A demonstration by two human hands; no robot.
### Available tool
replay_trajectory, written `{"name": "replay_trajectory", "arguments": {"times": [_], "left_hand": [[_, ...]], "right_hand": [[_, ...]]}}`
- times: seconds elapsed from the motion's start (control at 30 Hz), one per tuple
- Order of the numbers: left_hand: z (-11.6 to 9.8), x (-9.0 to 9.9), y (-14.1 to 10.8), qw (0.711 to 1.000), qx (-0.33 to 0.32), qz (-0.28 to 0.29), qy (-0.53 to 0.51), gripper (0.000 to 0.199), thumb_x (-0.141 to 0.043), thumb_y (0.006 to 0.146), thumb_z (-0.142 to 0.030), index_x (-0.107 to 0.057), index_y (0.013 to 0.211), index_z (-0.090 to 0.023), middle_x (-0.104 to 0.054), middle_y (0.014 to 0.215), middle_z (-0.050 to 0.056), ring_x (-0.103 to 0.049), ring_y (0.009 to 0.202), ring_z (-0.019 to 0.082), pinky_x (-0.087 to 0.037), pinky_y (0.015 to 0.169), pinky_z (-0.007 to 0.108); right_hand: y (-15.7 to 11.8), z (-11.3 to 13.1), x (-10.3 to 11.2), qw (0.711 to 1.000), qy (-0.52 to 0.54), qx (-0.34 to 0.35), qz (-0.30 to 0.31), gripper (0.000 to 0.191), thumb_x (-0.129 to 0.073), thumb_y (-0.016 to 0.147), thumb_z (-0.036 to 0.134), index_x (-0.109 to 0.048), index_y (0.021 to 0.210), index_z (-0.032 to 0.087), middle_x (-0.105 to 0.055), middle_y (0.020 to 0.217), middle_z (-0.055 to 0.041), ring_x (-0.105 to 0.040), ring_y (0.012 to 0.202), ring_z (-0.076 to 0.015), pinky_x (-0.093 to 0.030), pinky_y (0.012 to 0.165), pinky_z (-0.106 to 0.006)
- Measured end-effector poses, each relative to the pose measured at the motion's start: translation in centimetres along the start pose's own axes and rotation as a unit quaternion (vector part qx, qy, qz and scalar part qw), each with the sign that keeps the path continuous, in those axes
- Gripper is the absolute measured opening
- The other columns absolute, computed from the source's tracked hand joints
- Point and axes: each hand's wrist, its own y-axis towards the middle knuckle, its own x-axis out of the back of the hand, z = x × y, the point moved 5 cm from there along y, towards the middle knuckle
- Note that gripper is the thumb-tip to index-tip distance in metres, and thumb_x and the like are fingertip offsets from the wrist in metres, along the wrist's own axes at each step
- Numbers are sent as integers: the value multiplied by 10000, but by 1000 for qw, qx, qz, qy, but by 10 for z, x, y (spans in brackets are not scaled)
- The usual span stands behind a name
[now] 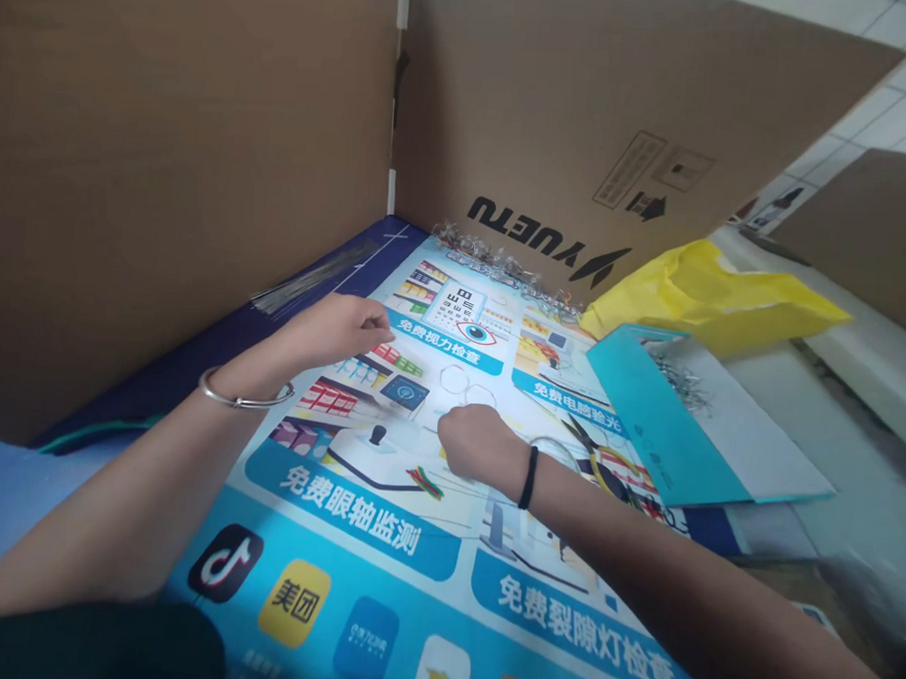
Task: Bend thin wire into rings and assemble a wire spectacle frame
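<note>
My left hand is over the upper left of the printed poster, fingers curled together; what they hold, if anything, is too small to tell. A silver bangle circles that wrist. Nearer the poster's middle, my right hand is closed in a fist, its fingertips hidden, with a black band on the wrist. Short coloured strands lie below and left of it. Scissors with yellow handles lie to its right, beside more coloured strands.
Cardboard panels stand at the left and back. Thin straight wires lie by the left panel. Tangled wire pieces line the back edge. On the right are a yellow bag and a teal-and-white box holding wire bits.
</note>
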Motion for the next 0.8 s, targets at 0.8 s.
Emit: {"name": "replay_trajectory", "arguments": {"times": [0.8], "left_hand": [[-96,-87,-66,953,-210,209,70,140,-560,802,-251,-656,721,-190,-672,738,30,-608,660,179,-355,552,266]], "right_hand": [[-56,-51,-39,858,446,-86,-242,111,-464,686,146,-558,718,195,-534,605,45,-483,536,-93,-384,519,-195]]}}
